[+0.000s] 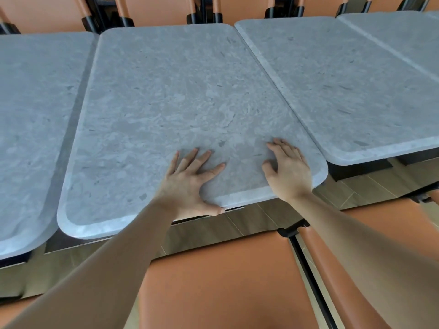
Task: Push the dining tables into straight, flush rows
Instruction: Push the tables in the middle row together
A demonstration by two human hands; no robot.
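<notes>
Both bare arms reach forward. The left hand [190,184] lies flat, fingers spread. The right hand [288,169] rests palm-down, fingers slightly bent.

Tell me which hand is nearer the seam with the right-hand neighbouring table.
Right. The right hand rests on the middle table near its corner beside that seam; the left hand lies flat farther along the near edge.

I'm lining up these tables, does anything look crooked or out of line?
Yes. The middle table, under both hands, sticks out nearer you than the right table, so their front edges don't line up. Nothing looks spilled or damaged.
</notes>
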